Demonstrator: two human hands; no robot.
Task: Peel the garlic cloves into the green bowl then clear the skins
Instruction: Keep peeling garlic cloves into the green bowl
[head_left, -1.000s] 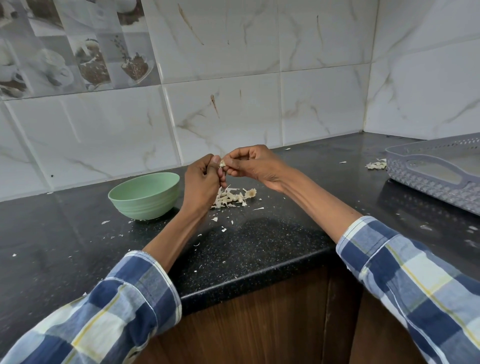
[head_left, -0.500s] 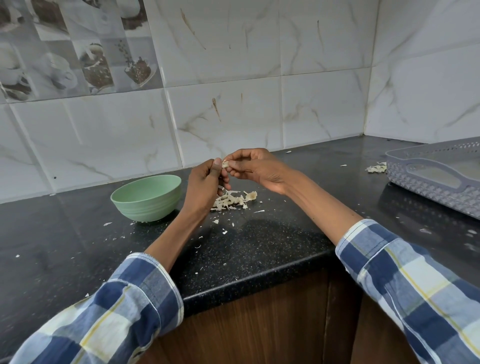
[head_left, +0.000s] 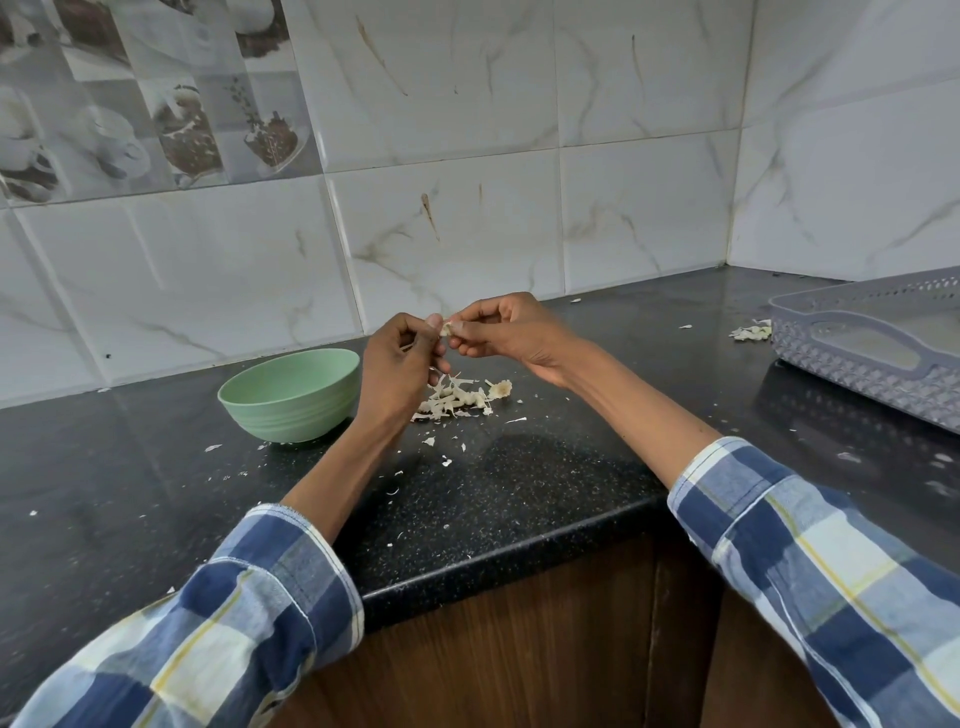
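hands pinching papery garlic clove, flaky skins, smooth round green bowl

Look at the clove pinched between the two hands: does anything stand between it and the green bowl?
Nothing visible does. The clove is held above the counter; the bowl sits open just left of the left hand, which alone lies between them.

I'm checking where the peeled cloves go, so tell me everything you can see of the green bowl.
The green bowl is a round, pale green bowl of matte, plastic-looking material with faint ribbed rings low on its outer wall. It stands upright on the black countertop, left of the left hand and the skin pile. Its inside is largely hidden, so no cloves show. Neither hand holds it.
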